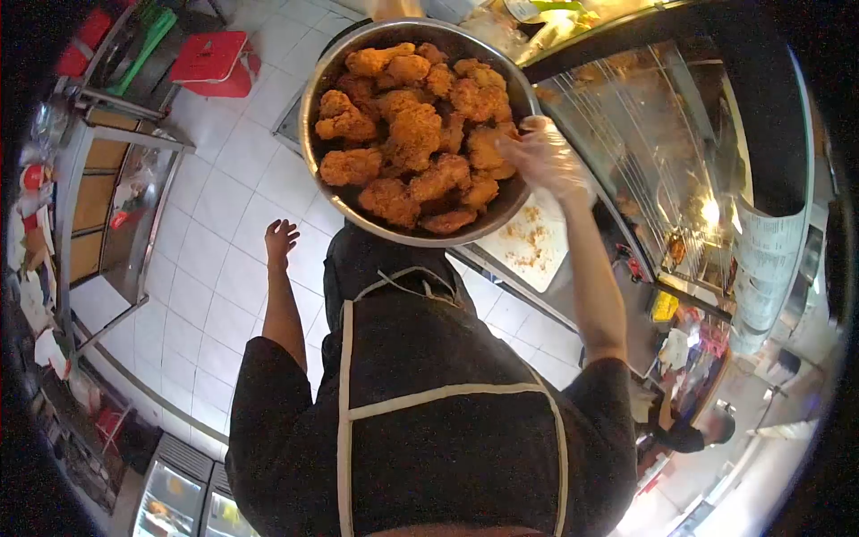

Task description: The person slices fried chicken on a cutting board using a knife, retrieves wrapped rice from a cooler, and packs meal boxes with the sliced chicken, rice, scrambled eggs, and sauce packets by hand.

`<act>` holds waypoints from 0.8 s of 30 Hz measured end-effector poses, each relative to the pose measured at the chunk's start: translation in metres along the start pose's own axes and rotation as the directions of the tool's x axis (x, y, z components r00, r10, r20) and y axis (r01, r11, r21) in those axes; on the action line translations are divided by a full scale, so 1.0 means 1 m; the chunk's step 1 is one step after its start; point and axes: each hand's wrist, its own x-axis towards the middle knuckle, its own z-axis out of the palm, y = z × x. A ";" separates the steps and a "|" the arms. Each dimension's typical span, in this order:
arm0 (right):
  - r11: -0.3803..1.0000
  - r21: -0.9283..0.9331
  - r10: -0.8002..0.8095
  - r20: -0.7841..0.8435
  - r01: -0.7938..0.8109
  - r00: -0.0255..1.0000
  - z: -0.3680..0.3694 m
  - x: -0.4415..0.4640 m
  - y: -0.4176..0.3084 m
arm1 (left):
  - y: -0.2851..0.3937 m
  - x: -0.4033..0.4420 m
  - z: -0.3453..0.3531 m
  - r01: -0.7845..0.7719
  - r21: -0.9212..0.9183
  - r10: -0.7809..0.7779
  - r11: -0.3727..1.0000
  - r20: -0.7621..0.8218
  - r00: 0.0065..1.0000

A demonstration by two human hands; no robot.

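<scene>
The right hand (550, 161), in a clear plastic glove, is at the right side of a metal bowl (312, 170), its fingers partly curled over the rim and reaching the nearest pieces of fried chicken (414, 136); whether it grips a piece or only touches it, I cannot tell. The chicken fills the bowl in a heap, craggy and orange-brown, ahead of the body and between the hands, farther forward than the left hand (280, 237). That hand is bare and holds nothing, fingers apart and slightly bent, well apart from the bowl, above the white tiled floor (234, 201).

At the bowl's far rim, part of another person's hand or arm (398, 9) shows, cut off by the frame edge. Just below the right hand, a white board or tray (546, 268) scattered with brown crumbs lies on the surface (586, 291). To the right of that hand stands a lit glass case (658, 143) with wire racks, with printed papers (768, 246) beyond it. Forward of the left hand, a red box (213, 64) sits on the floor. Far to the right, behind the right hand, is a co-worker (684, 436) in dark clothes.
</scene>
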 end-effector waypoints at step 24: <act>0.950 -0.112 -0.300 -0.075 0.291 0.951 0.062 -0.044 -0.036 | -0.058 -0.034 0.011 0.148 0.162 -0.154 0.976 0.024 0.988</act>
